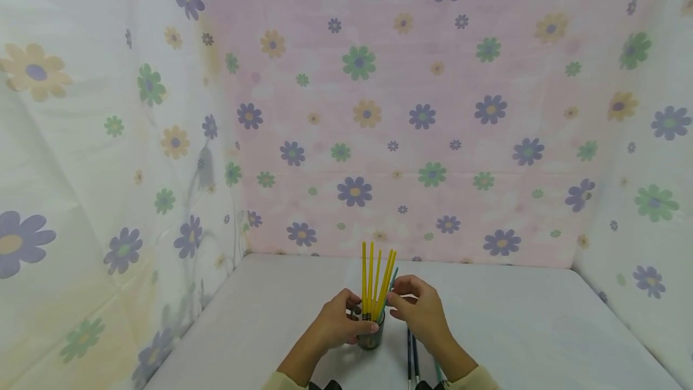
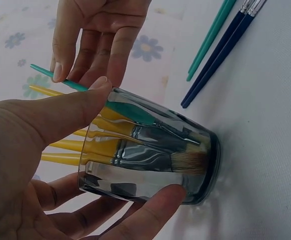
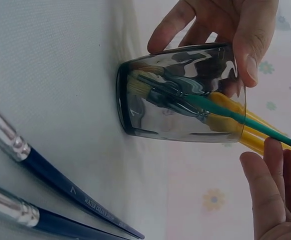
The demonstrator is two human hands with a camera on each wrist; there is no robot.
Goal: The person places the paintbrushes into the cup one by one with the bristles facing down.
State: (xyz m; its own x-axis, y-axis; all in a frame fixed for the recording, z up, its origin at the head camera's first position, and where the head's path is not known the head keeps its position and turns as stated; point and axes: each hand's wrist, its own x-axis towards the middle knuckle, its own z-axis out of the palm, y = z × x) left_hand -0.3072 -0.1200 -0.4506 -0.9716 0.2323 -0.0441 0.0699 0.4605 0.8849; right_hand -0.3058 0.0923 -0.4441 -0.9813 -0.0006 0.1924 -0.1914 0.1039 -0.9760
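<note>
A clear glass cup (image 1: pixel 370 340) stands on the table, holding several yellow-handled paintbrushes (image 1: pixel 370 281) with their bristles down. My left hand (image 1: pixel 334 321) grips the cup from the left, thumb near its rim. Among the yellow brushes leans a green-handled paintbrush (image 3: pixel 218 109), its bristle end inside the glass. My right hand (image 1: pixel 425 312) pinches that green handle near its upper end, above the rim. In the left wrist view, the yellow brushes' bristles show through the glass near its base.
Two navy-handled paintbrushes (image 2: pixel 218 55) with silver ferrules lie on the white table (image 1: pixel 520 330), right of the cup. Another green-handled paintbrush (image 2: pixel 211 40) lies beside them, partly behind my right forearm in the head view. Flower-patterned sheets (image 1: pixel 390 89) surround the table.
</note>
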